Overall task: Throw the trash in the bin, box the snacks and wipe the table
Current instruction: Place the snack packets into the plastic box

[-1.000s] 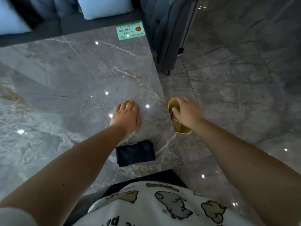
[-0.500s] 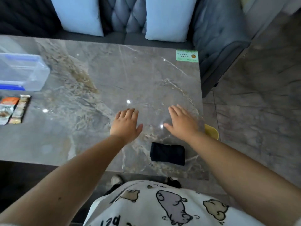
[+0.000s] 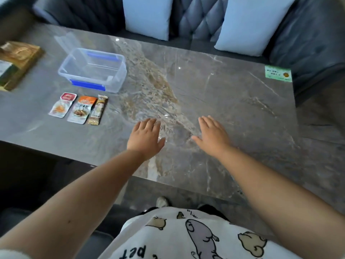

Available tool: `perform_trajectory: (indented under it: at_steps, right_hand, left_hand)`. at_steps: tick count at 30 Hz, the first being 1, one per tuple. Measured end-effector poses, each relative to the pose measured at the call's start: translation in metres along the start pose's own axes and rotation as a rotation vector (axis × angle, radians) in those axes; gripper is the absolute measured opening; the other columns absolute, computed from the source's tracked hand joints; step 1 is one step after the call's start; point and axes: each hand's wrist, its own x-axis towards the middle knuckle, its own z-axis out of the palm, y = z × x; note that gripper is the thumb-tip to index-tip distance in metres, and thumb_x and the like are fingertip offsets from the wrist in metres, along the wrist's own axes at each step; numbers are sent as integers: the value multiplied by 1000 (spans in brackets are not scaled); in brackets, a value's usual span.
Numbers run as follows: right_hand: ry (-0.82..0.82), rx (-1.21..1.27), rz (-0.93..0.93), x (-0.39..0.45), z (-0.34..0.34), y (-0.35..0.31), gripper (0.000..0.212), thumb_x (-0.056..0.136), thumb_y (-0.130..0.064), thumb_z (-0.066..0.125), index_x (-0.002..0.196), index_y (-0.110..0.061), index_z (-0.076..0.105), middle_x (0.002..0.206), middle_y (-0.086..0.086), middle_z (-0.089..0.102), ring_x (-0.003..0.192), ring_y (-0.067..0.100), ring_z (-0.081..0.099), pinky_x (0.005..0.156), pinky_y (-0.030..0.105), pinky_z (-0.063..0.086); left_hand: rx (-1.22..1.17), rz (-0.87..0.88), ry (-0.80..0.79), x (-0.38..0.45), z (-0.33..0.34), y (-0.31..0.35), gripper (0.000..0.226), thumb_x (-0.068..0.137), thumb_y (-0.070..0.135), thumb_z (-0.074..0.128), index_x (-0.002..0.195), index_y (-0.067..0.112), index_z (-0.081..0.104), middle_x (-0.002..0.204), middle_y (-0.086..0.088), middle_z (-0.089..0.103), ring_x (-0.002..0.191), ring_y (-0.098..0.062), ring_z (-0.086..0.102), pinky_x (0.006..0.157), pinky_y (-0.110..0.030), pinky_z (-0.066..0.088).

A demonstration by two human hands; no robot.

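Three flat snack packets (image 3: 79,108) lie lengthwise away from clear box (image 3: 92,70), just near; left hand (image 3: 145,138), right hand (image 3: 212,136) grip spread, empty

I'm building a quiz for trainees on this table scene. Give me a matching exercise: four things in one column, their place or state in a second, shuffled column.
Things:
1. clear plastic box with blue clips
2. three flat snack packets
3. green rectangular sticker
4. left hand

Places or states:
A. far right corner of the table
B. side by side, just in front of the box
C. open and empty
D. flat, palm down, holding nothing

Pairs: 1-C, 2-B, 3-A, 4-D
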Motion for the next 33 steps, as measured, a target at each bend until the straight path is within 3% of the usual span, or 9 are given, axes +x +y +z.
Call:
perform_trajectory:
  at_steps: [19, 25, 29, 33]
  right_hand:
    - [-83, -2, -264, 112, -3, -118, 73, 93, -49, 46, 147, -7, 21, 156, 12, 23, 144, 28, 14, 117, 41, 15]
    - [-79, 18, -226, 154, 7, -183, 70, 94, -46, 44, 147, -7, 21, 156, 12, 22, 144, 27, 15, 117, 39, 13]
    - [62, 82, -113, 182, 20, -239, 65, 92, -41, 52, 141, -2, 34, 147, 17, 37, 136, 32, 31, 112, 42, 23]
    - [122, 134, 27, 205, 26, -295, 64, 92, -39, 53, 140, 0, 36, 145, 18, 39, 134, 35, 33, 111, 44, 26]
  left_hand:
    - [-38, -320, -22, -18, 6, -125, 67, 93, 54, 32, 147, 13, 29, 152, -9, 35, 142, -28, 24, 116, -44, 18]
    - [-60, -314, 1, -6, 10, -214, 65, 92, 52, 37, 144, 13, 35, 149, -10, 38, 140, -29, 27, 115, -45, 19]
    - [-97, -259, 42, 8, 19, -294, 61, 92, 49, 42, 141, 11, 40, 146, -11, 43, 135, -31, 34, 112, -46, 24]
    - [-110, -203, -5, 14, 24, -371, 62, 91, 48, 45, 140, 10, 40, 141, -14, 47, 129, -34, 40, 108, -46, 27]
